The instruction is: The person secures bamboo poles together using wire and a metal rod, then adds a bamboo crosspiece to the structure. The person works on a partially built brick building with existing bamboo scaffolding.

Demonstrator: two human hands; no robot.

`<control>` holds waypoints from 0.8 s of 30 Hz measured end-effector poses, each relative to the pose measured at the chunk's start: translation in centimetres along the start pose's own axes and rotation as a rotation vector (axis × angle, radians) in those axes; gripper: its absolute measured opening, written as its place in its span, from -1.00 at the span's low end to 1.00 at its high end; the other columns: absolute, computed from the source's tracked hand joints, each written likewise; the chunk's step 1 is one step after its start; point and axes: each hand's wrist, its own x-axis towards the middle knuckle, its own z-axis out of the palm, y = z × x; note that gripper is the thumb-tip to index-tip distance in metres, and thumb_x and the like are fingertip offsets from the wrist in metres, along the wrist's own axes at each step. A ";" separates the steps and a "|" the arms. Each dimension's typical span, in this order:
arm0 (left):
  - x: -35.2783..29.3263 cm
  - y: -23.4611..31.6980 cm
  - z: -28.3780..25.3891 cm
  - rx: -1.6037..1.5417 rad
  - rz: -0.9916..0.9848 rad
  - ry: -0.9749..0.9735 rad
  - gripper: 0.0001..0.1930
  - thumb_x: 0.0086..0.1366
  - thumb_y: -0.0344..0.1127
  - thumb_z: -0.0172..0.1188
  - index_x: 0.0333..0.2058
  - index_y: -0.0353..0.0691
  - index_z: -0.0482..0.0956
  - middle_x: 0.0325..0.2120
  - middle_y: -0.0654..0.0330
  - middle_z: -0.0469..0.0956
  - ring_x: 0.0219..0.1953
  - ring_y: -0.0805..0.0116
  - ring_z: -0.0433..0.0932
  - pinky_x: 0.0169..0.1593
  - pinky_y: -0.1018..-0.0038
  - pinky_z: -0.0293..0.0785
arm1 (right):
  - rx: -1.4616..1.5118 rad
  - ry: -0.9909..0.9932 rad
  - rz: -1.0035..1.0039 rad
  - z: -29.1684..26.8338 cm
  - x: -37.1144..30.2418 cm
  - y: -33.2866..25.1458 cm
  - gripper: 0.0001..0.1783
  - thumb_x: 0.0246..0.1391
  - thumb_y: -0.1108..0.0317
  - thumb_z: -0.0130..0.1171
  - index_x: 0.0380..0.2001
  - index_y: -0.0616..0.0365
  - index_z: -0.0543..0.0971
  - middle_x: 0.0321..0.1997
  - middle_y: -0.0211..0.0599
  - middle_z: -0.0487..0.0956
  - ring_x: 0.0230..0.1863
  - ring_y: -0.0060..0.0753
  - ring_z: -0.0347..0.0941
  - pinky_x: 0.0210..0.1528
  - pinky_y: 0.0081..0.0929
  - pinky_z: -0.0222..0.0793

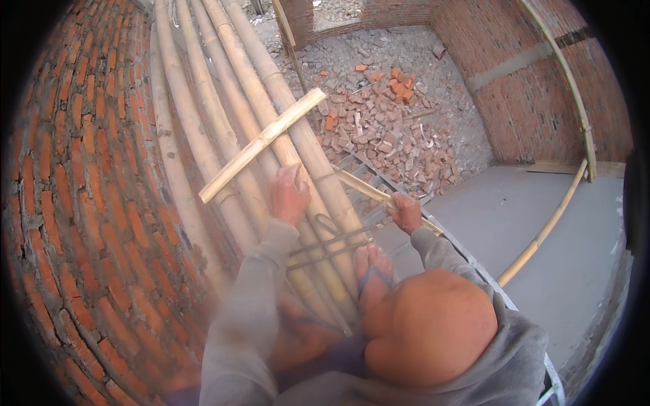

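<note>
My left hand [290,194], fingers curled, is low over the bamboo poles [267,78]. Whatever it may hold is hidden beneath it. Just beyond lies a pale wooden slat [261,145], slanting across the poles. On the right, my right hand [406,212] is closed around a narrow wooden strip [365,186], whose far end reaches the outermost pole. Thin bent metal bars [327,249] cross the poles close to my sandalled foot [372,274].
A rough brick wall [88,203] rises close on my left. Below are a heap of broken bricks [399,135] and a grey floor [535,210]. A metal frame edge [484,274] runs along my right, and a curved bamboo pole [542,233] stands beyond it.
</note>
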 end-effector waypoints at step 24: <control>-4.5 4.4 6.7 0.203 -0.067 0.000 -0.44 0.30 -0.24 0.27 0.29 -0.14 0.57 0.16 0.03 0.48 0.09 -0.04 0.65 0.22 -0.17 0.39 | 0.050 0.010 0.055 5.4 -2.5 -3.2 -0.49 0.05 0.17 0.59 -0.08 0.22 0.57 -0.31 0.06 0.70 -0.29 0.30 0.64 -0.24 0.03 0.53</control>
